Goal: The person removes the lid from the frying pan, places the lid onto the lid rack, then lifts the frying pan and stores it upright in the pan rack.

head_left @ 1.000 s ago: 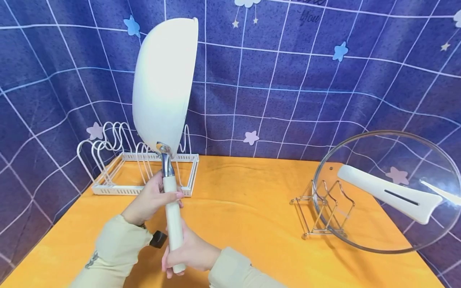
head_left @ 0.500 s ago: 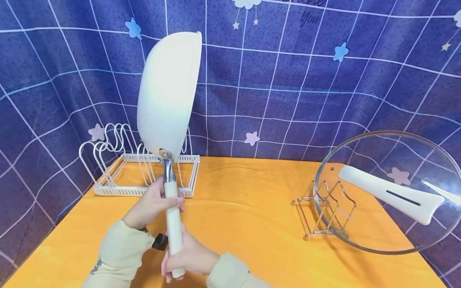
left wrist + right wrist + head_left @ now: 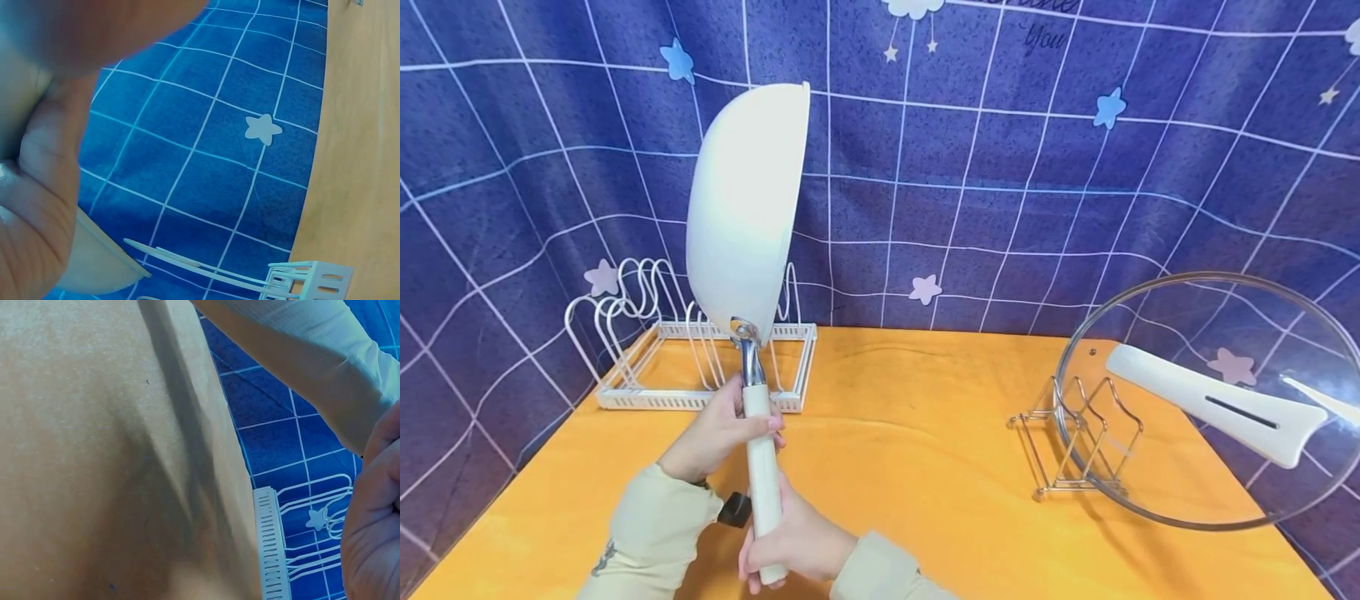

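A white wok stands on its side in the air, its long pale handle pointing down toward me. My left hand grips the handle just below its metal neck, thumb across the top. At the handle's end, my right hand holds it with fingers wrapped around. Behind the left hand is a white dish rack with upright loops; the wok overlaps its right part and hides some loops. A piece of the wok's side shows past the palm in the left wrist view.
To the right, a large glass lid with a white handle leans in a small chrome wire rack. A blue gridded curtain hangs behind the orange tabletop.
The wok's bowl has come down toward the white rack, its upper edge now lower in the head view. Both hands keep their hold on the handle. The lid stays put.
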Available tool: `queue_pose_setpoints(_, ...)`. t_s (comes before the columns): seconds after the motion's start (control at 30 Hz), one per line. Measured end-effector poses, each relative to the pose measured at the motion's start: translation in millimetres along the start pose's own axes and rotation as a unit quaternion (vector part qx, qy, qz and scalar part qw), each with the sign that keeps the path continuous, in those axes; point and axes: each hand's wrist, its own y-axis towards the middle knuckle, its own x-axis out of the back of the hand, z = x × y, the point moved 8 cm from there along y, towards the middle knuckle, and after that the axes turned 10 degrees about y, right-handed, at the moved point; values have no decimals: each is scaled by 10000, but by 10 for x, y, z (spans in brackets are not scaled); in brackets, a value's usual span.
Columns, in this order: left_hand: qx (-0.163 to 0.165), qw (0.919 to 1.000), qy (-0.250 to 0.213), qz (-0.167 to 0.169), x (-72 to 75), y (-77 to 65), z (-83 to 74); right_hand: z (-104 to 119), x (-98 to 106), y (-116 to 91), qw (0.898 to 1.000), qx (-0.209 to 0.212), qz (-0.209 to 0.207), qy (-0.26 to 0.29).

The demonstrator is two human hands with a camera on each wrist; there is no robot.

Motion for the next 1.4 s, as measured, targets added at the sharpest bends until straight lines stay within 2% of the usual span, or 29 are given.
queue_pose_setpoints(0.37, 391, 9992, 9, -79, -7, -44, 115, -84, 28, -24, 9999, -30, -129, 85)
queue_pose_setpoints(0.63, 407, 9992, -25, -56, -20, -42, 130, -95, 9, -30, 9996, 74, -106, 239)
queue_pose_setpoints(1.13, 586, 9979, 250, -123, 4, -77, 208, -160, 26, -14, 9981, 180, -236, 543)
queue_pose_setpoints(1.4, 640, 9976, 252, -100, 11, -86, 247, -198, 33, -7, 9984, 203, -271, 461)
